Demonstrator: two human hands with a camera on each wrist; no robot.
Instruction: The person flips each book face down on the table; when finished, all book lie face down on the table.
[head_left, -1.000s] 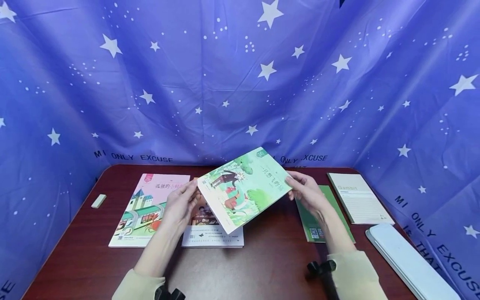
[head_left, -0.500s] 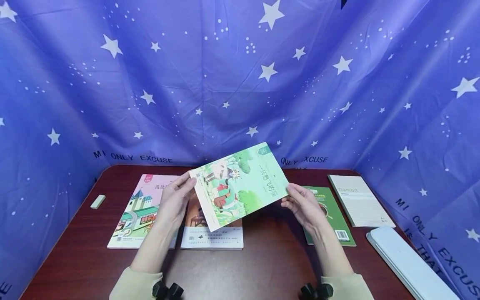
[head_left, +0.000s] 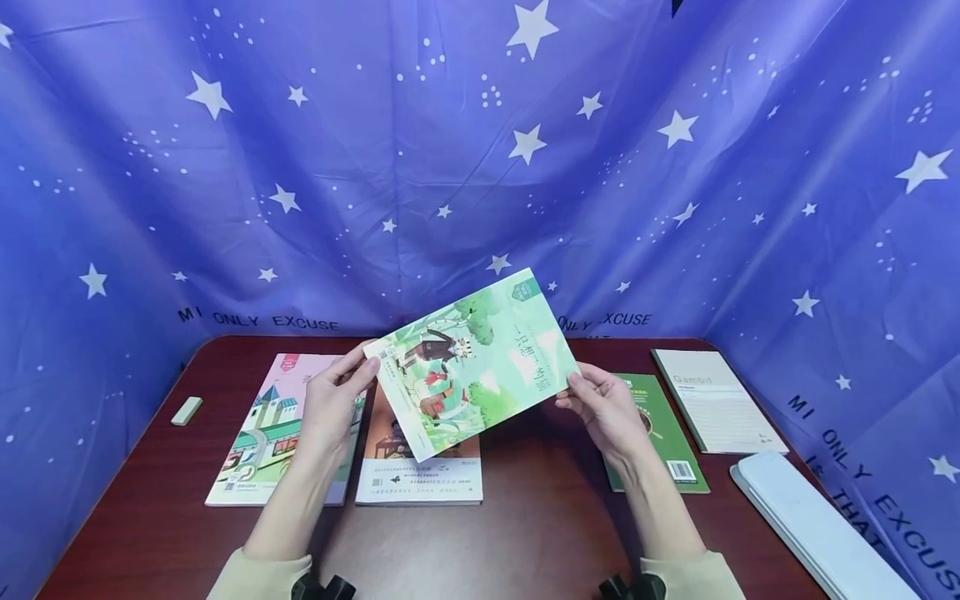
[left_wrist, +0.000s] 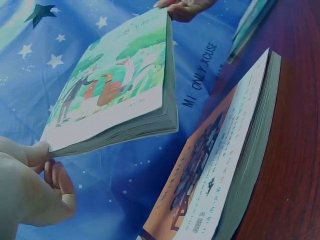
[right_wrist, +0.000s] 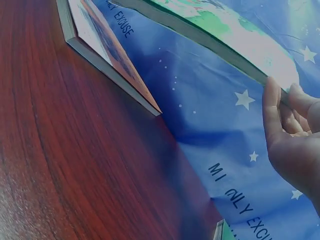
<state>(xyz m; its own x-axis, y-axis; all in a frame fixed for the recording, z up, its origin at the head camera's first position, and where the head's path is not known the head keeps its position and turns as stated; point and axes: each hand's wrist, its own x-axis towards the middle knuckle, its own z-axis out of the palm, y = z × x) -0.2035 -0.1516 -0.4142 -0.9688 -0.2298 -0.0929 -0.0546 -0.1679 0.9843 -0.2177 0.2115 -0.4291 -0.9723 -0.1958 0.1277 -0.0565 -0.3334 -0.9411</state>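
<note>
A green illustrated book (head_left: 468, 362) is held tilted in the air above the dark red table (head_left: 540, 517). My left hand (head_left: 352, 379) pinches its left corner, thumb on the cover and fingers beneath. My right hand (head_left: 581, 392) grips its right edge. In the left wrist view the book (left_wrist: 115, 85) hangs over my left hand (left_wrist: 35, 175), with the right hand (left_wrist: 185, 7) at its far end. The right wrist view shows my right hand (right_wrist: 287, 125) with its fingertips on the book's edge (right_wrist: 215, 35).
Under the lifted book lies an orange and white book (head_left: 420, 475), with a pink book (head_left: 273, 433) to its left. A dark green book (head_left: 663, 437), a cream notebook (head_left: 712, 400) and a white flat case (head_left: 817, 525) lie right. A small eraser (head_left: 186, 410) sits far left. Blue star cloth surrounds the table.
Both hands have raised the green book a little and carried it slightly left. The right hand has slid lower along the book's right edge.
</note>
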